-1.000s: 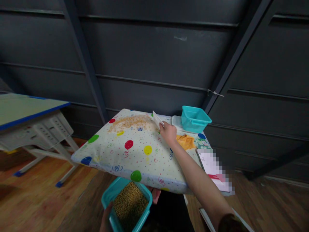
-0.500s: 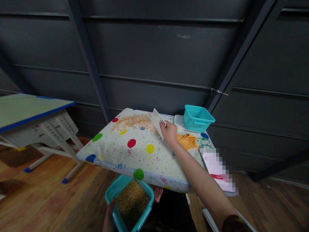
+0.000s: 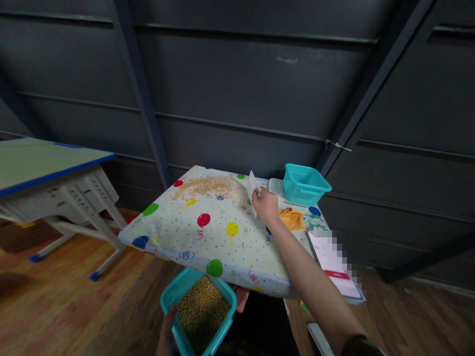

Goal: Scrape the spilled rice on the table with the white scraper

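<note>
My right hand (image 3: 266, 205) is closed on a flat white plastic scraper (image 3: 253, 186) with slots along one end, held upright and nearly edge-on at the table's right half. Left of the scraper, a pale, powdery patch with loose yellowish beans (image 3: 213, 186) is spread over the balloon-patterned tablecloth (image 3: 148, 232). Below the table's front edge, my left hand (image 3: 167, 326) grips the left side of a teal plastic tub (image 3: 230, 294). Inside it lies a heap of round yellowish beans (image 3: 203, 307). Most of the left hand's fingers are hidden by the tub.
A second teal tub (image 3: 304, 185) stands at the table's back right, beside a clear lid (image 3: 275, 186). An orange cloth (image 3: 292, 219) and a clipboard with paper (image 3: 330, 252) lie along the right edge. Another desk (image 3: 48, 163) is to the left; a dark wall rises behind.
My right hand has shifted a little to the right with the scraper, which has turned more edge-on and away from the scattered beans. The left hand and its tub look almost unmoved.
</note>
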The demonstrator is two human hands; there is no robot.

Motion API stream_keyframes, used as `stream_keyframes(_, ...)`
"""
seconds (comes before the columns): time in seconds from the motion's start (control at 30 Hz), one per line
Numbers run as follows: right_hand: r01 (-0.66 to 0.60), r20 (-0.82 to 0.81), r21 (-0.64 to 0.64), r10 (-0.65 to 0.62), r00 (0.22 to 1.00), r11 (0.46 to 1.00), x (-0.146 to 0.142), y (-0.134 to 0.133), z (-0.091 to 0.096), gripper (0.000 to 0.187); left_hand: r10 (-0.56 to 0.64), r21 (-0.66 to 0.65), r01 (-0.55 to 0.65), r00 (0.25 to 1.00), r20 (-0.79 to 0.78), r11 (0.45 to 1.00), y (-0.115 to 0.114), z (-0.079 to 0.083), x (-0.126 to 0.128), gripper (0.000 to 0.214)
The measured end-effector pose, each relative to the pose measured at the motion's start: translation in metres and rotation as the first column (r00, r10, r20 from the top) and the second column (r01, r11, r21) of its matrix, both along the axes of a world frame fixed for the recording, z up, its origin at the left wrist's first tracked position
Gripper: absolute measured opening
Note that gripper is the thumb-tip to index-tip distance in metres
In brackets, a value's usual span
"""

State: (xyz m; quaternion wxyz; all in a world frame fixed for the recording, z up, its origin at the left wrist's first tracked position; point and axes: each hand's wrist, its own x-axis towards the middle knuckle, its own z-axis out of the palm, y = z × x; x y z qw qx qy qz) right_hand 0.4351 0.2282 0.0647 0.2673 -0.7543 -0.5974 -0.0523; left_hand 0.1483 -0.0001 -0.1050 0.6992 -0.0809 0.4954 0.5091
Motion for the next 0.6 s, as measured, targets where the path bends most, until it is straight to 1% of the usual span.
stream_keyframes(0.07, -0.023, -0.008, -0.004, 0.023, 1.000, 1.000, -0.009, 0.002, -0.004, 0.030, 0.055, 0.008, -0.054, 0.994, -0.090, 0.998, 0.000, 0.004, 0.006, 0.107)
stream_keyframes(0.1, -0.035, -0.017, 0.004, 0.035, 0.999, 0.999, -0.012, 0.003, -0.006, 0.030, 0.063, 0.010, -0.062, 0.992, -0.108, 0.998, 0.000, 0.005, 0.008, 0.104)
stream_keyframes(0.2, -0.057, -0.062, 0.055, 0.060, 0.996, 0.997, -0.022, 0.008, -0.010, 0.033, 0.012, -0.010, -0.013, 0.997, -0.072, 1.000, 0.001, 0.003, 0.009, 0.093)
stream_keyframes(0.3, -0.050, -0.116, 0.089, 0.061, 0.991, 0.995, -0.029, 0.013, -0.012, 0.033, -0.031, -0.025, 0.030, 0.999, -0.039, 0.999, 0.000, -0.003, 0.006, 0.089)
stream_keyframes(0.4, -0.022, -0.156, 0.093, 0.036, 0.987, 0.995, -0.034, 0.014, -0.012, 0.031, -0.040, 0.002, 0.040, 0.999, -0.035, 0.999, -0.002, -0.012, 0.005, 0.093)
stream_keyframes(0.5, -0.001, -0.183, 0.109, 0.021, 0.983, 0.994, -0.035, 0.012, -0.012, 0.031, -0.020, 0.018, 0.021, 0.999, -0.047, 1.000, -0.003, -0.021, 0.005, 0.095)
stream_keyframes(0.6, 0.003, -0.216, 0.135, 0.026, 0.976, 0.991, -0.031, 0.010, -0.010, 0.031, -0.003, 0.009, 0.003, 0.997, -0.081, 1.000, 0.000, -0.025, 0.002, 0.090)
